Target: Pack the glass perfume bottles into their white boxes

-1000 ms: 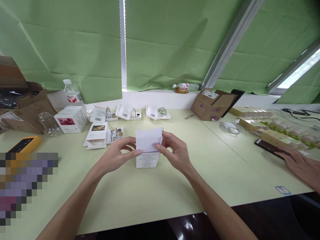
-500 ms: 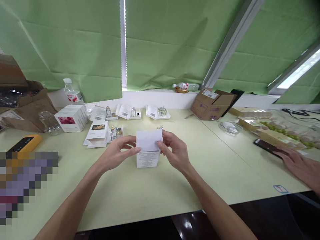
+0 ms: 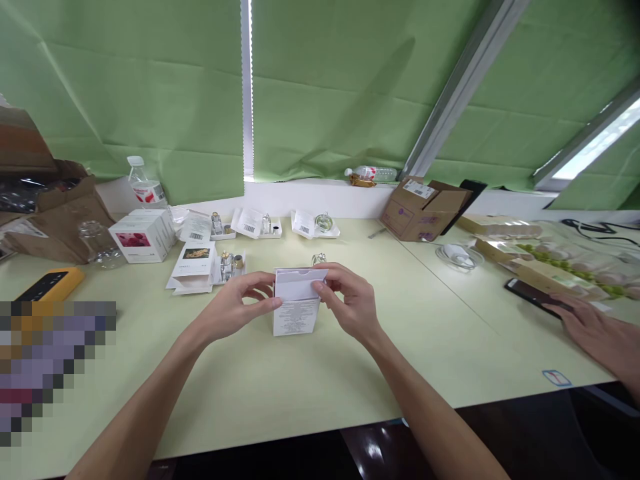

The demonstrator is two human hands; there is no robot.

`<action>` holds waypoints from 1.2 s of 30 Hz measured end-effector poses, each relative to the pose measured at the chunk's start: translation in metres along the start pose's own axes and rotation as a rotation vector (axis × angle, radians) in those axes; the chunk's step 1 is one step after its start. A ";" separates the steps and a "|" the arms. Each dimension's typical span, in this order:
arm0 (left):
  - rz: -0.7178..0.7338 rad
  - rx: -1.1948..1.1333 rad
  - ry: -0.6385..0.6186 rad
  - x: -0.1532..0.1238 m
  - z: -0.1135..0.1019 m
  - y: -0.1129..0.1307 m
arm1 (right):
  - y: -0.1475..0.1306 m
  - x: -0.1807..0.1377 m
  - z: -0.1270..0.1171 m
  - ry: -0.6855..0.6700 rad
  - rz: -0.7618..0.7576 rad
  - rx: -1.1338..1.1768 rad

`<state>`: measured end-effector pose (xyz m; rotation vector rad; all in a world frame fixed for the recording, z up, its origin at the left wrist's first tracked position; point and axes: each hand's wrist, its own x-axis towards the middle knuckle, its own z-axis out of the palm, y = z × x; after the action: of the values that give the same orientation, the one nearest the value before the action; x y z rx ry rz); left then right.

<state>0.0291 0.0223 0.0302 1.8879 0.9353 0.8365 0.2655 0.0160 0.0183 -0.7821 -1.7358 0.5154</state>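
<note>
A small white box (image 3: 294, 319) with printed text on its front stands upright on the table before me. At its top rises a plain white flap (image 3: 295, 287), tilted, with a notch in its upper edge. My left hand (image 3: 244, 305) grips the box's left side, thumb at the front edge and fingers curled behind. On the opposite side, my right hand (image 3: 347, 299) pinches the flap's right edge between thumb and fingers. A small clear glass piece (image 3: 319, 258) shows just behind the box, partly hidden.
Opened white boxes (image 3: 196, 263) with small bottles (image 3: 227, 267) lie beyond my left hand. White cartons (image 3: 143, 239) stand farther left. A cardboard box (image 3: 423, 210) and a white cable (image 3: 457, 255) sit at back right. Another person's hand (image 3: 590, 323) touches a phone (image 3: 533, 297).
The flap has tipped, so its top edge sits lower and its notch shows more. More of the glass piece behind is visible. Both hands stay nearly in place.
</note>
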 end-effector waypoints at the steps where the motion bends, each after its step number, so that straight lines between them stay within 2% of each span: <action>1: 0.004 0.000 0.002 0.000 0.000 0.000 | -0.001 0.000 0.000 -0.006 -0.005 -0.006; 11: 0.034 0.010 0.062 0.003 0.003 -0.002 | -0.007 0.002 -0.002 -0.060 -0.051 -0.067; 20: 0.037 0.037 0.086 0.002 0.004 -0.004 | -0.001 0.001 -0.003 -0.113 -0.127 -0.129; 36: 0.044 0.156 0.204 0.002 0.005 -0.008 | 0.008 -0.003 0.000 -0.140 -0.209 -0.233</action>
<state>0.0318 0.0254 0.0217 1.9888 1.1147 1.0231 0.2682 0.0195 0.0114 -0.7287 -2.0059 0.2329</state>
